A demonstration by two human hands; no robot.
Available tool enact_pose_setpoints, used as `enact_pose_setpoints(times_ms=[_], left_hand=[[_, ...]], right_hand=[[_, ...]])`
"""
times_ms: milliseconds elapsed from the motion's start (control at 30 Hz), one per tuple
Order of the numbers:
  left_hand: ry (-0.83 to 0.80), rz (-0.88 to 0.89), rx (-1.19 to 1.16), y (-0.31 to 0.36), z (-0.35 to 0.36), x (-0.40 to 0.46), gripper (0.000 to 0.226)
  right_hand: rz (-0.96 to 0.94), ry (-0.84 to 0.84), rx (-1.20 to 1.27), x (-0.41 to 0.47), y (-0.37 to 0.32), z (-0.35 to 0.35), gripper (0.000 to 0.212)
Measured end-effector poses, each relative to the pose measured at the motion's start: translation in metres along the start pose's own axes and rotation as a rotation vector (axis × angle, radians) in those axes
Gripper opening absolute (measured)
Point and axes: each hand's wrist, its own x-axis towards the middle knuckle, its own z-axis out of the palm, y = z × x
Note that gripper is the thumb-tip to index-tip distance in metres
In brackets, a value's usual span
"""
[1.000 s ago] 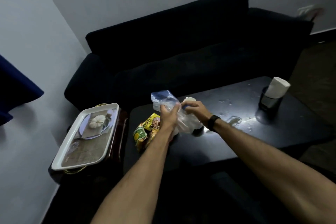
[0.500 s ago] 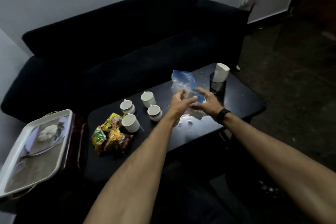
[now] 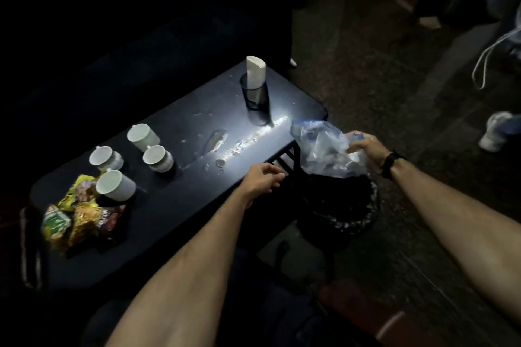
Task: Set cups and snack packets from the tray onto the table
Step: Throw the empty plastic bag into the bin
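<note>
Several white cups (image 3: 115, 185) stand on the left half of the black table (image 3: 174, 205), and a heap of snack packets (image 3: 76, 218) lies at its left end. My right hand (image 3: 366, 149) grips a crumpled clear plastic bag (image 3: 324, 149) off the table's right edge, above a black bin (image 3: 338, 205). My left hand (image 3: 265, 180) hovers at the table's front right edge with loosely curled fingers and holds nothing. The tray is out of view.
A black holder with a white paper roll (image 3: 255, 84) stands at the table's far right; spilled liquid (image 3: 217, 141) glistens mid-table. A dark sofa (image 3: 141, 22) runs behind. A person's shoe (image 3: 494, 132) and a white cord (image 3: 490, 59) are on the floor at right.
My view swung right, so the tray left the frame. My left hand let go of the plastic bag; my right hand carried it off the table's right edge, over the bin.
</note>
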Motion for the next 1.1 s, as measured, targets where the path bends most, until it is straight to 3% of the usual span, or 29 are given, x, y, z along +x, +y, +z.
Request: enact_pose_setpoints(times_ms=[100, 233, 300, 433, 500, 667, 1100], left_hand=[[-0.048, -0.01, 0.108, -0.006, 0.02, 0.008, 0.017], [-0.111, -0.024, 0.292, -0.01, 0.041, 0.019, 0.033], [-0.115, -0.038, 0.317, -0.012, 0.049, 0.023, 0.037], [-0.127, -0.051, 0.361, -0.015, 0.063, 0.03, 0.048], [-0.136, -0.054, 0.385, -0.019, 0.067, 0.032, 0.053], [-0.145, -0.083, 0.45, -0.03, 0.068, 0.034, 0.061], [-0.089, -0.001, 0.58, -0.014, 0.04, 0.035, 0.067]], right_hand=[[0.119, 0.104, -0.228, 0.002, 0.034, -0.027, 0.023], [0.313, 0.168, -0.68, 0.01, 0.079, -0.037, 0.036], [0.309, 0.168, -0.83, 0.013, 0.092, -0.03, 0.039], [0.258, 0.025, -1.008, 0.025, 0.114, -0.018, 0.092], [0.268, -0.013, -1.05, 0.028, 0.129, -0.009, 0.1], [0.267, -0.149, -1.269, 0.026, 0.156, 0.004, 0.07], [0.159, -0.259, -1.268, 0.033, 0.124, 0.016, 0.06]])
